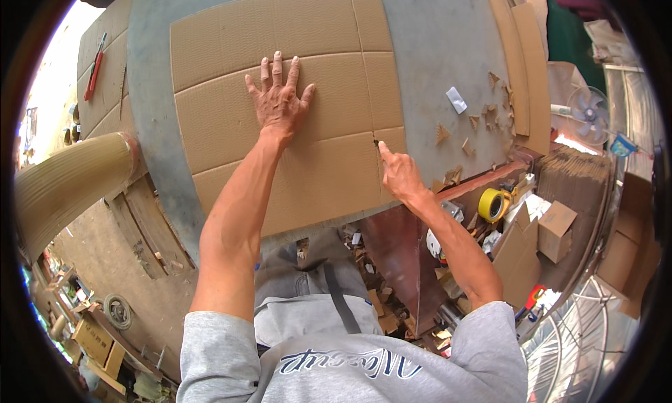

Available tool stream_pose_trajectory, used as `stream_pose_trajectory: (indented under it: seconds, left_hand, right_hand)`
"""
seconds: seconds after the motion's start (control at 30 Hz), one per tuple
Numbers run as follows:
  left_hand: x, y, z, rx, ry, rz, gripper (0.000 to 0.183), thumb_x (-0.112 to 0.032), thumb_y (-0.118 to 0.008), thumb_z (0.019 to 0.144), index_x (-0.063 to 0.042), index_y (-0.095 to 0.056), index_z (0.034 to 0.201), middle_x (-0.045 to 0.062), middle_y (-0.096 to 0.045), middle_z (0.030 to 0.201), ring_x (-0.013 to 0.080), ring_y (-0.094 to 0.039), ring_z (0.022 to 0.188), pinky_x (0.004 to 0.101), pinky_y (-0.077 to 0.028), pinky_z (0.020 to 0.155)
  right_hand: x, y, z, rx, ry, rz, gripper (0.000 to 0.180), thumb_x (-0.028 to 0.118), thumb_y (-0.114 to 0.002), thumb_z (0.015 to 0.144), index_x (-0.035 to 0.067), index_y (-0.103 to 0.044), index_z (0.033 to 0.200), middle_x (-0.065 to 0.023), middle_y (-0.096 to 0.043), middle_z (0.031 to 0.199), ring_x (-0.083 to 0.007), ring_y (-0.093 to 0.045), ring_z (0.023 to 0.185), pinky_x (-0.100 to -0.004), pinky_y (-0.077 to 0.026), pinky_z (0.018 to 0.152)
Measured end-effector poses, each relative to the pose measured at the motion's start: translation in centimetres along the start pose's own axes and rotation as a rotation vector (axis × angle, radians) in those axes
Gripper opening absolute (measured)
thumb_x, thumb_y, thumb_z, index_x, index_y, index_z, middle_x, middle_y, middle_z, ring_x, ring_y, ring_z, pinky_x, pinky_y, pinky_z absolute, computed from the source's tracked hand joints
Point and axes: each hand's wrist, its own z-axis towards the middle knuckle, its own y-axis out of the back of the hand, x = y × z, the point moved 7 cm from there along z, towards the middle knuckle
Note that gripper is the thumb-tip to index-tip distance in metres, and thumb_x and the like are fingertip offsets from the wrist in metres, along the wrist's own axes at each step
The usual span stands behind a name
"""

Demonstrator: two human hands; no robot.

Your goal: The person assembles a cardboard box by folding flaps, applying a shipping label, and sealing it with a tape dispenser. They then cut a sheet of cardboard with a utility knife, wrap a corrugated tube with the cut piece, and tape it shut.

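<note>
A creased sheet of corrugated cardboard (231, 114) lies flat on a grey tabletop (430, 30). My left hand (281, 98) is pressed palm down near the sheet's middle, fingers spread, holding nothing. At the sheet's right side, my right hand (401, 172) is closed around a small tool with a dark tip (376, 142), the index finger stretched along it. Most of that tool is hidden in the fist, so its exact kind is unclear. The tip meets the sheet on a thin line (367, 88) running lengthwise near the right edge, where it crosses a crease.
Cardboard scraps (442, 134) and a white piece (456, 100) lie on the table's right side. Red-handled pliers or scissors (93, 75) rest on cardboard at left, above a thick cardboard tube (79, 177). Yellow tape (491, 205) and a small box (556, 227) stand at lower right.
</note>
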Motion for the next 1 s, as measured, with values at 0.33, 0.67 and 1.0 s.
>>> stream_pose_trajectory:
  seconds: [0.33, 0.67, 1.0]
  left_hand:
    - [0.1, -0.4, 0.1, 0.007, -0.003, 0.017, 0.069, -0.063, -0.053, 0.100, -0.030, -0.043, 0.160, 0.005, -0.025, 0.173, 0.0295, -0.018, 0.160, 0.0673, -0.007, 0.127]
    - [0.1, -0.6, -0.1, -0.030, -0.028, 0.049, 0.068, -0.064, -0.049, 0.102, -0.027, -0.045, 0.159, 0.006, -0.028, 0.172, 0.0303, -0.021, 0.160, 0.0683, -0.008, 0.126]
    - [-0.1, -0.9, -0.1, 0.034, -0.016, 0.072, 0.070, -0.065, -0.046, 0.103, -0.029, -0.039, 0.162, 0.006, -0.026, 0.173, 0.0293, -0.018, 0.160, 0.0672, -0.009, 0.127]
  right_hand:
    - [0.7, -0.6, -2.9, -0.097, -0.031, 0.007, 0.055, -0.003, -0.056, 0.087, -0.006, -0.057, 0.142, -0.0294, -0.068, 0.084, -0.0483, -0.068, 0.079, -0.0539, -0.056, 0.071]
    - [0.3, -1.6, -3.3, -0.100, -0.045, 0.019, 0.059, -0.003, -0.058, 0.084, -0.007, -0.056, 0.143, -0.0303, -0.068, 0.089, -0.0475, -0.069, 0.080, -0.0538, -0.058, 0.072]
    - [0.8, -3.5, -9.6, 0.023, -0.145, 0.027, 0.064, -0.005, -0.062, 0.081, -0.006, -0.055, 0.145, -0.0264, -0.069, 0.087, -0.0445, -0.072, 0.084, -0.0510, -0.059, 0.075]
